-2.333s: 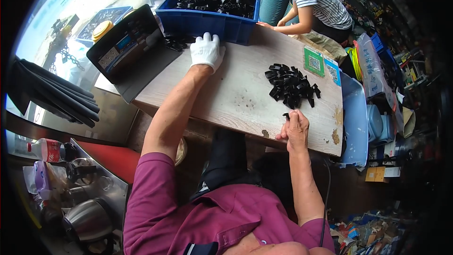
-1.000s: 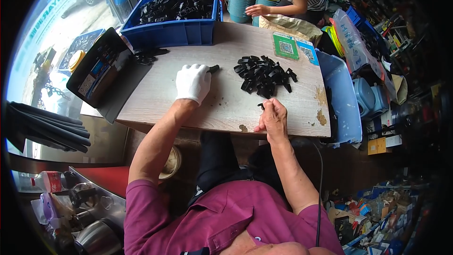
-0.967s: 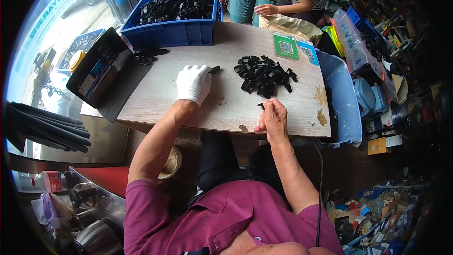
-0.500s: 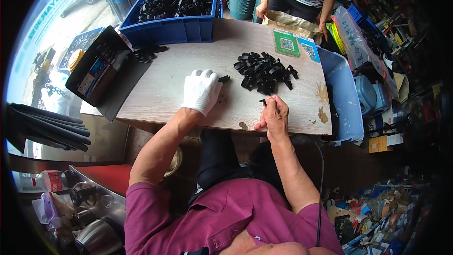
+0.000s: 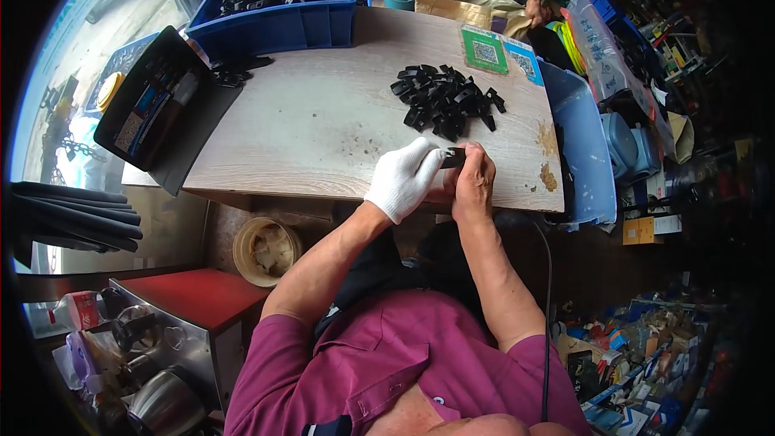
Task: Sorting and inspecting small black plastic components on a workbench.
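Note:
A small black plastic part (image 5: 454,158) is pinched between my two hands near the table's front edge. My left hand (image 5: 406,178), in a white knitted glove, grips its left end. My bare right hand (image 5: 474,182) closes on the right end with thumb and fingers. Whether it is one piece or two joined together I cannot tell, since the fingers cover much of it. Just beyond my hands, a heap of similar black plastic parts (image 5: 446,101) lies on the pale wooden table (image 5: 315,113).
A blue crate (image 5: 278,30) full of black parts stands at the table's far left. Nearer sits an open dark folding case (image 5: 149,113) with loose parts beside it. Printed cards (image 5: 486,51) lie far right. Opposite, a person holds a brown paper sack (image 5: 468,2). A bucket (image 5: 266,250) stands below.
My left hand has moved right, bringing a black part from the table over to my right hand; both now meet on it. The view has shifted slightly.

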The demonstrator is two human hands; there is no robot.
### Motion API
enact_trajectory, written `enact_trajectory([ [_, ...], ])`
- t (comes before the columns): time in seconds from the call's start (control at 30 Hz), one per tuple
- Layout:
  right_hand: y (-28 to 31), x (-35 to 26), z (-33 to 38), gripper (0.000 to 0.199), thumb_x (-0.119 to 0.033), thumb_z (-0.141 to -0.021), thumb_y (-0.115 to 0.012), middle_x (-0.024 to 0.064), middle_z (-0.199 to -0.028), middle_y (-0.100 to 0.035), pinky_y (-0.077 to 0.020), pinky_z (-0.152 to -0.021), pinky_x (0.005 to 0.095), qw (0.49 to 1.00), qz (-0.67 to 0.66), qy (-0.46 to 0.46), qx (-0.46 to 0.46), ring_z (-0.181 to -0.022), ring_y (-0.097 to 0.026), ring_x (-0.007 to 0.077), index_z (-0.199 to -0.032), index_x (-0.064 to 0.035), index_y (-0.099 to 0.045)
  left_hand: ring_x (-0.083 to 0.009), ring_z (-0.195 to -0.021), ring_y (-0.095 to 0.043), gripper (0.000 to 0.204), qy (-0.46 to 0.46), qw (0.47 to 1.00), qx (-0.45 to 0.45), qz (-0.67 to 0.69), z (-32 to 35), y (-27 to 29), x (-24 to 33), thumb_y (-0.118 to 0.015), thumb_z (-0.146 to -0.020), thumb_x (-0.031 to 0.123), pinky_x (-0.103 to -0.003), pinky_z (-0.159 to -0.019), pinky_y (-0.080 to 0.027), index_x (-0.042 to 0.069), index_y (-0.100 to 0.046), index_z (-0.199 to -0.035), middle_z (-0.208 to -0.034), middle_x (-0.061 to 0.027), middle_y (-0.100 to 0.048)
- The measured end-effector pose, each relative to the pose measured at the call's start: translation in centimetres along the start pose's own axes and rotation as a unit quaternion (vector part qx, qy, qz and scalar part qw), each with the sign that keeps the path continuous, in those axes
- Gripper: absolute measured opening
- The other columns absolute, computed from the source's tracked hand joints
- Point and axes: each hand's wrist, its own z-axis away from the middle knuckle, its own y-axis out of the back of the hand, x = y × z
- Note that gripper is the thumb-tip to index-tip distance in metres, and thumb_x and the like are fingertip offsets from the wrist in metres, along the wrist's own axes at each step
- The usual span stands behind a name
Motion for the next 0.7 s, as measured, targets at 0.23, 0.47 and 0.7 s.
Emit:
enact_trajectory([
  [0.23, 0.2, 1.5, -0.7, 0.026, -0.019, -0.098, -0.046, 0.0033, -0.073, -0.043, -0.0374, -0.063, 0.0292, 0.994, 0.026, 0.108, -0.011, -0.069, -0.039, 0.0131, -0.079, -0.0015, -0.049, -0.0441, -0.078, -0.064, 0.015, 0.029, 0.994, 0.100, 0.038, -0.2, -1.6, 0.8, -0.057, -0.096, 0.019, -0.047, -0.066, -0.051, 0.006, -0.061, -0.103, -0.084, -0.0218, -0.066],
  [0.47, 0.6, 0.9, -0.3, 0.030, -0.020, -0.097, -0.049, -0.0033, -0.065, -0.035, -0.0303, -0.054, 0.0282, 0.991, 0.037, 0.129, 0.006, -0.062, -0.032, 0.0073, -0.071, -0.0046, -0.046, -0.0482, -0.080, -0.063, 0.019, 0.020, 0.993, 0.115, 0.007, -0.1, -4.4, 0.4, -0.052, -0.100, 0.024, -0.053, -0.068, -0.049, 0.008, -0.057, -0.110, -0.085, -0.0252, -0.066],
  [0.7, -0.1, 1.1, 0.1, 0.030, -0.024, -0.097, -0.048, -0.0048, -0.067, -0.039, -0.0303, -0.053, 0.0271, 1.000, -0.012, 0.028, 0.001, -0.061, -0.034, 0.0068, -0.073, -0.0060, -0.049, -0.0421, -0.078, -0.064, 0.019, 0.090, 0.991, 0.104, 0.006, 0.4, -1.5, 0.7, -0.054, -0.100, 0.022, -0.044, -0.066, -0.050, 0.004, -0.061, -0.097, -0.083, -0.0206, -0.064],
])
